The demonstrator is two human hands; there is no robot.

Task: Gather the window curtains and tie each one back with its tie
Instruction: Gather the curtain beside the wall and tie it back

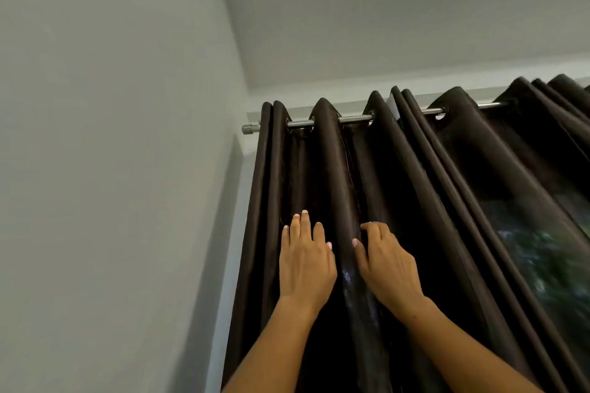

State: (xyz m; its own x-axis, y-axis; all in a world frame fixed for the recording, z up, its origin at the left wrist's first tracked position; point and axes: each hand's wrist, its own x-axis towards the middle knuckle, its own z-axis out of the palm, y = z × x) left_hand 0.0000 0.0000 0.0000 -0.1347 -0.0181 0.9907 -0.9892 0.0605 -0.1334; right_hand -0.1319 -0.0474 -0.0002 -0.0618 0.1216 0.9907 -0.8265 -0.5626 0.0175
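Note:
A dark brown eyelet curtain (415, 201) hangs in deep folds from a metal rod (354, 119). I am looking up at it from close by. My left hand (305, 262) lies flat with straight fingers on a recessed fold near the curtain's left edge. My right hand (388, 265) is just right of it; its fingers curl behind the edge of a raised fold and the thumb lies on the front. No tie is in view.
A grey side wall (111, 169) stands close on the left, meeting the rod's end cap (250, 129). Above is the ceiling (399, 9). At the far right, green foliage (549, 258) shows through the fabric or a gap.

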